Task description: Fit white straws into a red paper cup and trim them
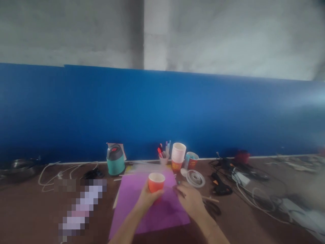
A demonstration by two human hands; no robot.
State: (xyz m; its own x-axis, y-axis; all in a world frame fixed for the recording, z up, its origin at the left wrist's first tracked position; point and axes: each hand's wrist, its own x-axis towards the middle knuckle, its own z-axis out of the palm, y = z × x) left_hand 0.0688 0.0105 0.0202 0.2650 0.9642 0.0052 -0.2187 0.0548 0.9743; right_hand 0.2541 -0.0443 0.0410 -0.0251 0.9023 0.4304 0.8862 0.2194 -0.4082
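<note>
An orange paper cup with a white inside stands upright in my left hand, whose fingers and thumb wrap round its side. Beneath is a sheet of purple paper on the brown table. To the right of the cup, my right hand hovers over the sheet's right edge, fingers curled together and slightly blurred. Something thin and dark seems to be at its fingertips, but I cannot make it out. A light wooden stick shows beyond the hand's right side, above dark looped handles, perhaps of scissors.
Behind the sheet are a teal and grey jar, a pen cup, stacked paper cups and another orange cup. A tape roll and a black glue gun lie right. Cables sprawl beyond, before a blue partition.
</note>
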